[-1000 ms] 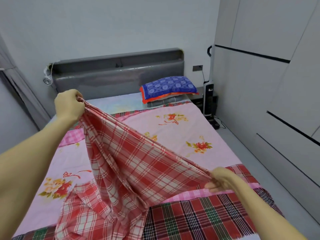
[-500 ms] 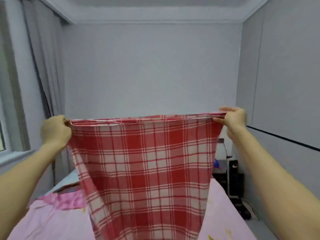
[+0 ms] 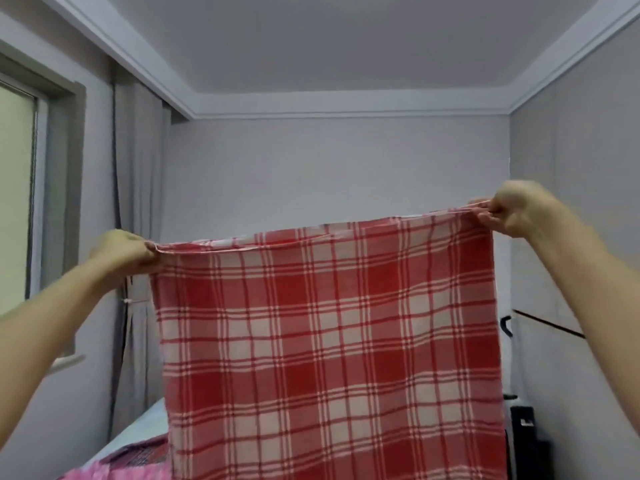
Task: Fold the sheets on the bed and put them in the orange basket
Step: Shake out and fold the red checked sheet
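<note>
A red and white plaid sheet (image 3: 329, 358) hangs flat in front of me, stretched between both raised hands. My left hand (image 3: 124, 252) grips its top left corner. My right hand (image 3: 516, 213) pinches the top right corner, a little higher than the left. The sheet's top edge shows doubled layers. Its lower part runs out of the frame at the bottom. Only a sliver of the bed (image 3: 138, 441) with pink bedding (image 3: 114, 474) shows at the lower left. The orange basket is not in view.
A window (image 3: 17, 199) and a grey curtain (image 3: 138, 220) are on the left wall. A white wardrobe (image 3: 571, 254) lines the right side, with a black device (image 3: 526, 441) low beside it. The ceiling fills the top.
My view has tilted up from the bed to the wall and ceiling. Both hands have lifted the sheet from the bed and spread it wide; the right hand now sits higher.
</note>
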Action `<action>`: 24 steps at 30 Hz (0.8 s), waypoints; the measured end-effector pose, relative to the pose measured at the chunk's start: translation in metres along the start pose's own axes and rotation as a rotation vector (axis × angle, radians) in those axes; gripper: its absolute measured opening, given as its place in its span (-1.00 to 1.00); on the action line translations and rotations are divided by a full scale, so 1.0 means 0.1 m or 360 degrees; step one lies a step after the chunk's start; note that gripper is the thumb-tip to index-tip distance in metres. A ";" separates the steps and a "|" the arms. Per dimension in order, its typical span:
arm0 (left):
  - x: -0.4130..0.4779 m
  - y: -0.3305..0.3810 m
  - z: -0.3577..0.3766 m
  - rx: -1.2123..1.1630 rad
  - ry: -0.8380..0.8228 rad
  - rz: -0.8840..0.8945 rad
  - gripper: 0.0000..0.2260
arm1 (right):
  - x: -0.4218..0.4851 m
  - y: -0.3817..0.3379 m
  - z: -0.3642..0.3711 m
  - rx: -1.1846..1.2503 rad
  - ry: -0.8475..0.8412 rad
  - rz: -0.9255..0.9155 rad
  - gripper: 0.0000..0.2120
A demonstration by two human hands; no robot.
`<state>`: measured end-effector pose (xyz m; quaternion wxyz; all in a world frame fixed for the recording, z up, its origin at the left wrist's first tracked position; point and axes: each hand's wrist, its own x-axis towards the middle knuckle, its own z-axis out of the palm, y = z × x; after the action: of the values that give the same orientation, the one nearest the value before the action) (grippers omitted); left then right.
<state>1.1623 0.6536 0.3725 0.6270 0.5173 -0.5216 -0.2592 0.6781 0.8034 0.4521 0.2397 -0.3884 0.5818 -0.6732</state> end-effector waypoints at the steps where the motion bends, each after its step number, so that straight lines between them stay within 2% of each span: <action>1: 0.07 -0.02 0.02 -0.0139 -0.0062 -0.0012 -0.70 | 0.05 -0.04 -0.01 0.0010 0.0005 -0.0038 -0.60; 4: 0.33 -0.14 0.14 -0.0420 -0.0110 -0.0139 -0.77 | 0.33 0.13 0.17 -0.0071 0.0027 -0.0045 -0.65; 6: 0.47 -0.34 0.29 -0.0364 -0.0100 -0.0234 -0.77 | 0.57 0.51 0.29 -0.0193 -0.0054 0.0087 -0.67; 8: 0.61 -0.71 0.48 0.0087 -0.0120 -0.0329 -0.75 | 0.90 1.03 0.51 -0.0287 -0.0132 0.0135 -0.74; 10: 0.66 -1.07 0.74 0.0611 -0.0073 -0.0241 -0.74 | 1.20 1.52 0.83 -0.0473 -0.0307 0.0225 -0.72; 11: 0.66 -1.17 0.85 0.0813 -0.0062 -0.0184 -0.80 | 1.24 1.74 0.98 -0.0622 -0.0240 0.0154 -0.72; 12: 0.69 -1.23 0.95 0.0890 -0.0049 -0.0147 -0.88 | 1.28 1.85 1.12 -0.0417 -0.0223 0.0249 -0.76; 13: 0.77 -1.22 1.03 0.0858 -0.0015 -0.0074 -0.88 | 1.33 1.89 1.25 -0.0018 -0.0207 0.0264 -0.78; 14: 0.88 -1.16 1.08 0.0713 0.0100 -0.0005 -0.86 | 1.37 1.81 1.35 0.0289 -0.0133 0.0113 -0.78; 15: 1.05 -1.02 1.10 0.0410 0.0191 0.0115 -0.87 | 1.43 1.62 1.42 0.0476 -0.0005 -0.0016 -0.72; 17: 1.28 -0.61 1.02 -0.0211 0.0364 0.0269 -0.80 | 1.49 1.06 1.40 0.0814 0.0022 -0.0362 -0.66; 19: 1.46 -0.23 0.82 -0.0335 0.0560 0.0406 -0.77 | 1.41 0.51 1.25 0.1089 0.0005 -0.0627 -0.62; 21: 1.63 0.02 0.59 -0.0264 0.0610 0.0598 -0.76 | 1.30 0.15 1.08 0.1123 0.0007 -0.0795 -0.61; 24: 1.75 0.13 0.30 -0.0258 0.0497 0.0704 -0.80 | 1.06 -0.03 0.88 0.0859 0.0090 -0.0877 -0.59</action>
<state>1.1881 0.4954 0.4493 0.7804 0.3727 -0.4965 -0.0742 0.6868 0.6695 0.4825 0.1272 -0.4343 0.2640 -0.8518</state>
